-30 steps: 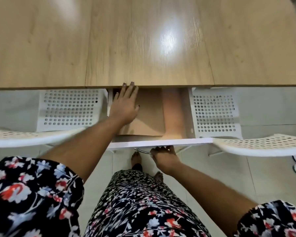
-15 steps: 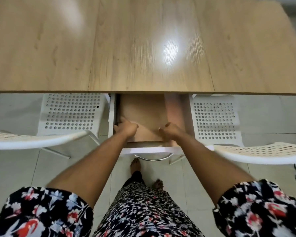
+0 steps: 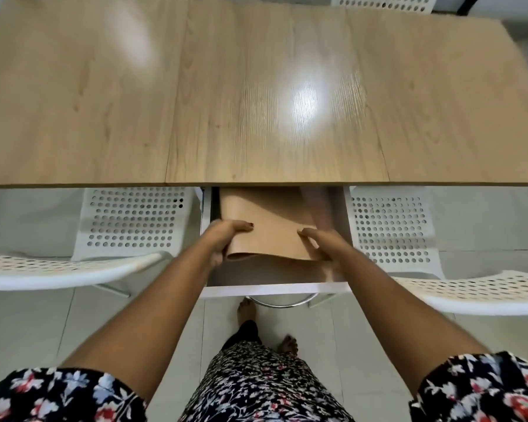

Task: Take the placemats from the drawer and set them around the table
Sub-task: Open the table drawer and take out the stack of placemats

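Note:
A white drawer point(image 3: 275, 289) stands pulled out from under the near edge of the wooden table point(image 3: 256, 102). Inside lies a stack of tan placemats point(image 3: 272, 226). My left hand point(image 3: 223, 239) grips the stack's near left corner, thumb on top and fingers underneath. On the near right corner my right hand point(image 3: 320, 243) holds it the same way. The front edge of the stack is lifted and curled above the drawer bottom. The far end of the placemats is hidden under the tabletop.
Two white perforated chairs flank the drawer, one at the left point(image 3: 110, 239) and one at the right point(image 3: 409, 239), their backrests near my arms. A chrome handle point(image 3: 282, 303) curves under the drawer front. More white chairs point(image 3: 384, 3) stand at the table's far side.
My right hand left the drawer handle and moved into the drawer. Both hands took hold of the placemats' near corners and raised the front edge. The view tilted up over the table.

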